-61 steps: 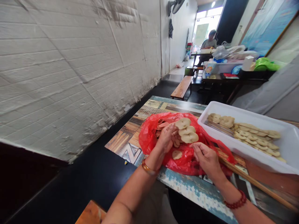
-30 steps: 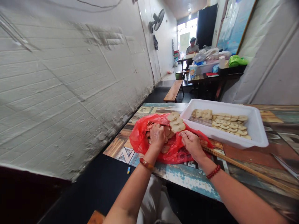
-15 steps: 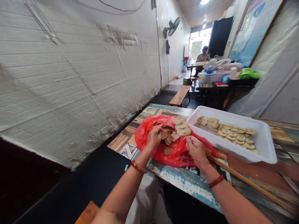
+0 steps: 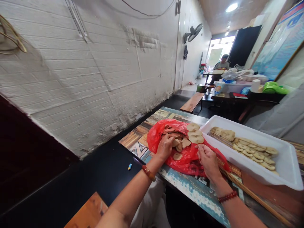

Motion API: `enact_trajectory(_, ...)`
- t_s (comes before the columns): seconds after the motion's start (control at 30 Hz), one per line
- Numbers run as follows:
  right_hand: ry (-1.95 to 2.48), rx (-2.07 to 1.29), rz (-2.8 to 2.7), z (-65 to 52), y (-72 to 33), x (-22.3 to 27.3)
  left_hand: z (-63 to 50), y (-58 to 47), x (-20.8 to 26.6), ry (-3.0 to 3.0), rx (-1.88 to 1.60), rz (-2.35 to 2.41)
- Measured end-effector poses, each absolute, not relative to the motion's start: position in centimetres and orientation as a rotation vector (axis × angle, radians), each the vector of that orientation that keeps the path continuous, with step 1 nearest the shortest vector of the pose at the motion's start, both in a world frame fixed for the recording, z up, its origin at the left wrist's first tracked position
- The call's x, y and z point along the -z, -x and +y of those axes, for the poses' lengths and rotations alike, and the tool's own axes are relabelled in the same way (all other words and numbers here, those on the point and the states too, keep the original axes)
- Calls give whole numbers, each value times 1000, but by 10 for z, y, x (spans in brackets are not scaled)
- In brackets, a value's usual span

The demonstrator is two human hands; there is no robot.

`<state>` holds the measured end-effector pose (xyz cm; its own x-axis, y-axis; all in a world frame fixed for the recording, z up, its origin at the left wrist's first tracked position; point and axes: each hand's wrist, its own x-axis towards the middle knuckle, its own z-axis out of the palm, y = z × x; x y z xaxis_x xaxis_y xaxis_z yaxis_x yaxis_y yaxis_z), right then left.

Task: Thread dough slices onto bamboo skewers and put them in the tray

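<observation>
A red plastic bag (image 4: 190, 163) lies spread open on the table, with pale, round, thin slices (image 4: 186, 143) heaped in it; they look like potato. Over the heap, my left hand (image 4: 165, 147) has its fingers closed on one slice (image 4: 175, 142) at the fingertips. My right hand (image 4: 209, 160) pinches the lower end of a thin skewer (image 4: 197, 146), just right of the bag's opening. Several slices (image 4: 195, 138) are threaded on this skewer, standing above the fingers.
Right of the bag, a white plastic tray (image 4: 294, 164) holds rows of skewered slices (image 4: 256, 151). A bundle of long bare sticks (image 4: 256, 198) lies along the patterned table (image 4: 152, 118). Farther back are a bench (image 4: 193, 102), a loaded table and a seated person (image 4: 222, 64).
The view has swung left, so everything sits farther right in it. My left hand has lowered toward the heap in the bag, while my right hand keeps the skewer upright.
</observation>
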<state>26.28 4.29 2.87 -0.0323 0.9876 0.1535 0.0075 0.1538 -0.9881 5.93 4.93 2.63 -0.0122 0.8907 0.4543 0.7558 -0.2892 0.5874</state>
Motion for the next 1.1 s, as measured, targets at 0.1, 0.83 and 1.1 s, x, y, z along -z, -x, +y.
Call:
enact_trajectory(0.1, 1087, -1109, -1297, 43, -262, -28, 49, -57, -22, -2098, -1256, 1879)
enact_trajectory(0.83, 1121, -1113, -1285, 47, -263, -19, 40, -52, -5, -2216, -1129, 2066)
enact_trajectory(1.1, 1140, -1066, -1318, 45, -263, -21, 41, -52, -5, -2175, -1212, 1986)
